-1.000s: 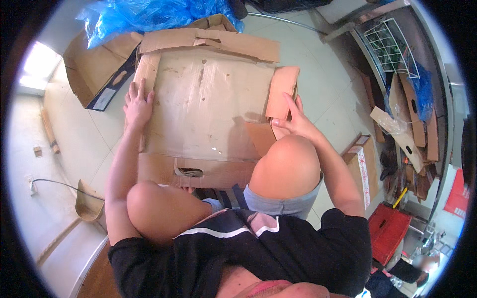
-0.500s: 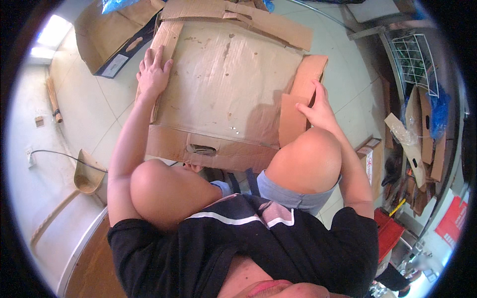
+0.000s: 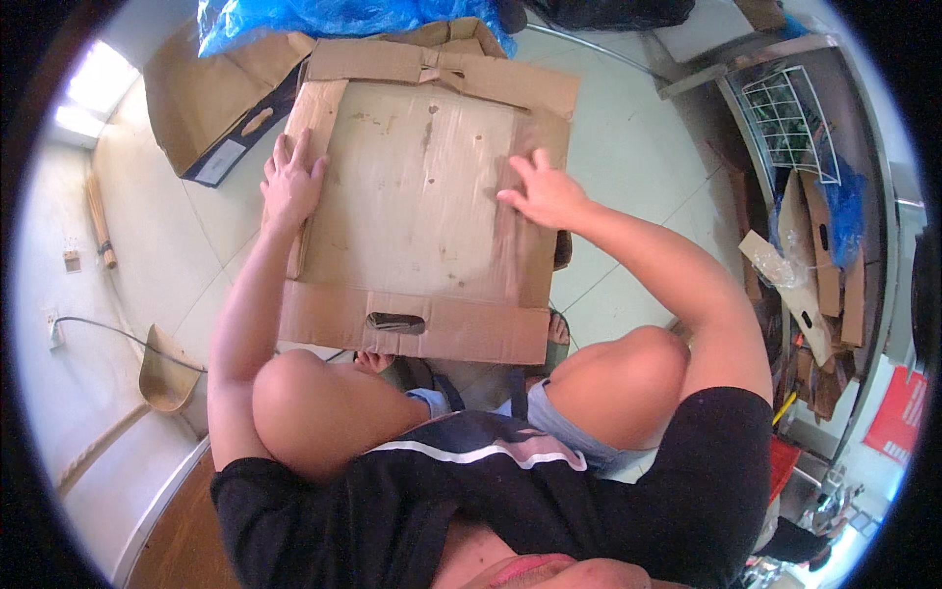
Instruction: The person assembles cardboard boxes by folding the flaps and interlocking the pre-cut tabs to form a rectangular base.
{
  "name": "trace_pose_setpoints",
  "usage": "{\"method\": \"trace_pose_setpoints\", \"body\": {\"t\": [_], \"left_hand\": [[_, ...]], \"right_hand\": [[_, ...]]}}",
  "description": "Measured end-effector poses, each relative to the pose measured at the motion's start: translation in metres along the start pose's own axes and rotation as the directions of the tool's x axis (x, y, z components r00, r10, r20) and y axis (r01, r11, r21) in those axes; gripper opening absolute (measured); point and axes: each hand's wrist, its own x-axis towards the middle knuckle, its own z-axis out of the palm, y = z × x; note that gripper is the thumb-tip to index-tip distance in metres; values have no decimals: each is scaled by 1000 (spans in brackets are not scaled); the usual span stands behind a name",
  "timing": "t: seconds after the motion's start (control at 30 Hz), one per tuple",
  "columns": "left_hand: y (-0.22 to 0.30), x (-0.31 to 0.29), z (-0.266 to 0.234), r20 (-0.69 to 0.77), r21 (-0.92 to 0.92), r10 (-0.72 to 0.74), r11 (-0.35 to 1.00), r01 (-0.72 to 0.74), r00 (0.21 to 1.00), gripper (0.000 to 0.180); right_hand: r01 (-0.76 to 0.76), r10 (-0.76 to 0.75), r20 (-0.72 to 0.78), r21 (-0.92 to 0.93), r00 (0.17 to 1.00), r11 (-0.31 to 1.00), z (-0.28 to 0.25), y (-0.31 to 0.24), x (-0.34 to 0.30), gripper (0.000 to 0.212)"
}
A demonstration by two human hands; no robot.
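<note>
In front of my knees lies a brown cardboard box [image 3: 417, 216], its broad stained panel facing up and flaps folded in around it. My left hand [image 3: 292, 187] rests flat on the left flap [image 3: 322, 118], fingers spread. On the other side, my right hand [image 3: 548, 194] lies over the right flap [image 3: 535, 260], its fingers stretched toward the panel and slightly blurred. A slot-shaped handle hole shows in the near flap [image 3: 471, 332]. The far flap [image 3: 378, 63] has a torn spot near its middle. Neither hand grips anything.
An open cardboard box [image 3: 221, 98] stands at the far left, with blue plastic sheeting [image 3: 343, 22] beside it. A dustpan [image 3: 169, 368] and a short broom [image 3: 98, 221] are by the left wall. Cardboard pieces [image 3: 819, 255] and a white wire rack [image 3: 800, 128] stand on the right.
My right hand has moved inward, and the right flap now lies folded over the panel. My right knee has swung outward. My left hand stays on the left flap.
</note>
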Motion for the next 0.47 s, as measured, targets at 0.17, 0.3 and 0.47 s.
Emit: {"method": "trace_pose_setpoints", "body": {"t": [0.17,0.3,0.47], "left_hand": [[-1,-1,3,1,-88,-8,996,8,1000,66],[-3,-7,6,3,-112,73,991,-72,997,65],[-2,-10,11,42,-116,197,975,-191,979,69]], "right_hand": [[206,-249,-145,-261,958,943,35,12,6,71],[337,-406,-286,-263,868,904,60,35,7,74],[192,-220,-396,-109,891,975,72,45,-10,83]]}}
